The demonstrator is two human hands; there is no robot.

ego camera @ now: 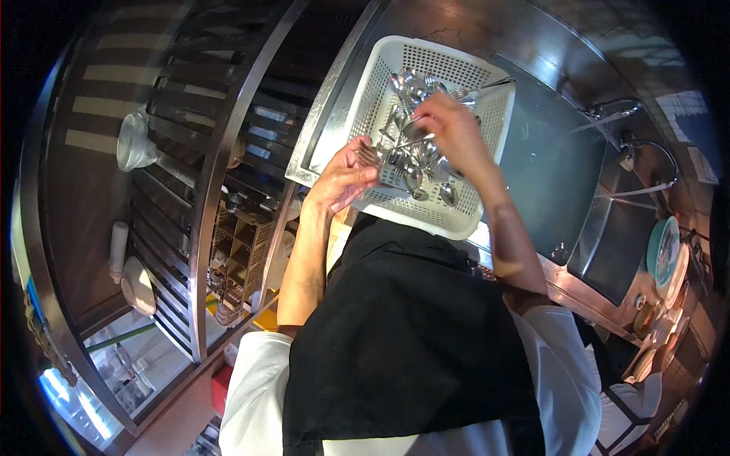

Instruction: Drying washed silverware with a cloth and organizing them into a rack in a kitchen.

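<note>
A white perforated plastic basket [376,62] in front of me holds a jumble of metal spoons [449,194] and forks. My left hand [349,175], at the basket's near left corner, grips several forks [366,154] with their tines up. Over the middle of the basket, my right hand [447,128] is slightly blurred, its fingers closed around a piece of metal cutlery whose kind I cannot tell. More cutlery [496,84] leans on the basket's far right edge.
Right of the basket lies a sink basin [547,176] with greyish water, with metal faucets [656,142] beyond. Stacked plates [664,251] stand at the right, near another person's arm [673,345]. A slatted metal rack [211,188] is on the left, above a compartmented crate [242,251].
</note>
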